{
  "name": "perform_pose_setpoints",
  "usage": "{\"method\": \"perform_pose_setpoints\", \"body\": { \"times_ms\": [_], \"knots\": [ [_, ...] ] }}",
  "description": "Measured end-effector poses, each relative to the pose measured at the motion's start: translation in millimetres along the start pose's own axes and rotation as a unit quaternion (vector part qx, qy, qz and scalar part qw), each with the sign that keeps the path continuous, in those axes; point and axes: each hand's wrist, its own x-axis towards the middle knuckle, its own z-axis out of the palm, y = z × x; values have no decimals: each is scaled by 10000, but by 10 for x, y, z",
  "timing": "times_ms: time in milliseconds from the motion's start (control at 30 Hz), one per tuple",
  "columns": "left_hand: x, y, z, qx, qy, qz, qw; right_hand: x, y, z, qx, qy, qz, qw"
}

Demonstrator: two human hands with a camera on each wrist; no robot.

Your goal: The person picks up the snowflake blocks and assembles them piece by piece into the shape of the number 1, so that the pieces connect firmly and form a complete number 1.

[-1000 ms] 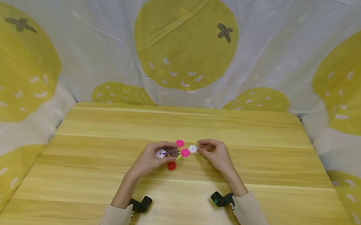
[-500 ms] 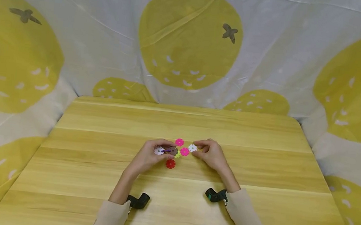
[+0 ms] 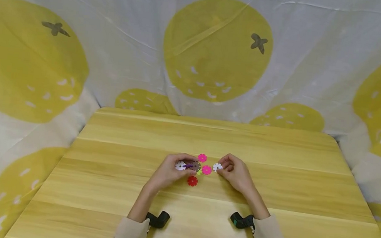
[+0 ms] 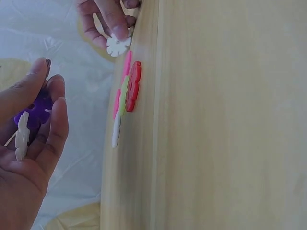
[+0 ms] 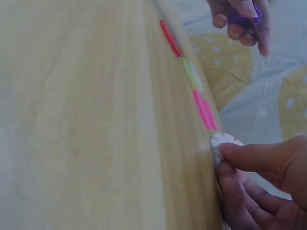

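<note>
My left hand (image 3: 167, 172) holds a joined cluster of notched plastic snowflake discs: a white disc (image 4: 22, 136), a purple disc (image 4: 36, 110) and a dark brownish disc (image 3: 195, 166). Thumb and fingers curl around the cluster above the table. A single white snowflake disc (image 3: 217, 167) is pinched by its edge between the thumb and fingers of my right hand (image 3: 238, 176). Between the hands lie two pink discs (image 3: 207, 170), a yellow-green disc (image 4: 123, 96) and a red disc (image 3: 192, 181). Another white disc (image 4: 116, 129) lies beside them, hidden by my left hand in the head view.
The wooden table (image 3: 140, 133) extends around the hands on all sides. A white cloth (image 3: 131, 50) with big yellow fruit prints hangs behind it and at the sides. Black wrist cameras (image 3: 159, 219) stick out from both wrists near the sleeves.
My right hand's fingers have come together on the white disc and drawn it slightly away from the pink one. My left hand keeps its hold on the cluster. The head view has shifted.
</note>
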Motion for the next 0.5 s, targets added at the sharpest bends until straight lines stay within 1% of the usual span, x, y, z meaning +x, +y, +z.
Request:
{"method": "perform_pose_setpoints", "body": {
  "times_ms": [100,167,333,400,500],
  "knots": [
    [4,3,26,4,-1,8,10000,-27,-5,-19,374,-151,-161,9991],
    [13,2,39,-2,-25,37,10000,-43,-23,-27,682,-333,-224,9969],
    [14,6,30,-30,-4,13,10000,-59,-103,4,1502,-766,-270,9853],
    [9,1,18,-33,1,13,10000,-58,-131,33,1725,-793,-320,9813],
    [6,-6,12,-59,-29,12,10000,-67,-161,71,1814,-687,-457,9799]
  ]
}}
